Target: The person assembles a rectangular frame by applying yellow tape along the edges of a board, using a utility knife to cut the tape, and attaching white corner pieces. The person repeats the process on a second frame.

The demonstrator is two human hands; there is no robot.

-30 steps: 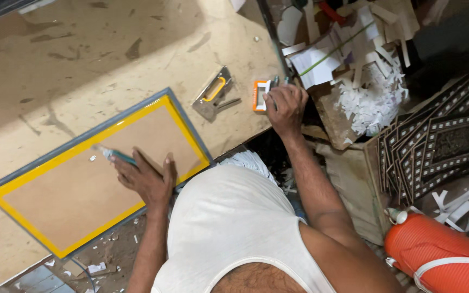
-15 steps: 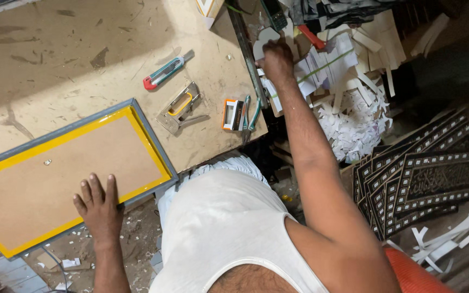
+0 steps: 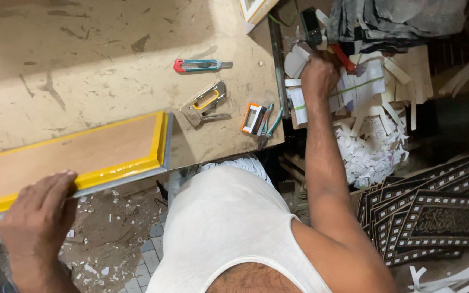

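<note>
- Yellow-bordered picture frame [image 3: 77, 157]: lying face down on the worn workbench [image 3: 82, 59], its brown backing board showing and its near edge overhanging the bench edge.
- Left hand [image 3: 36, 209]: resting palm down, fingers loosely curled over the frame's near yellow edge; touching it rather than clamping it.
- Right hand [image 3: 318, 76]: reaching past the right end of the bench, closed in a fist among a stack of white paper strips [image 3: 362, 87]; what it is gripping cannot be told.
- Staple gun [image 3: 206, 103]: lying on the bench just beside the frame's right corner.
- Utility knife [image 3: 199, 65]: lying beyond the staple gun, red and teal.
- Small orange box [image 3: 253, 118]: sitting near the bench's right edge, beside teal-handled pliers [image 3: 270, 123].
- Dark ornamented frames [image 3: 435, 217]: leaning stacked on the floor at the right.
</note>
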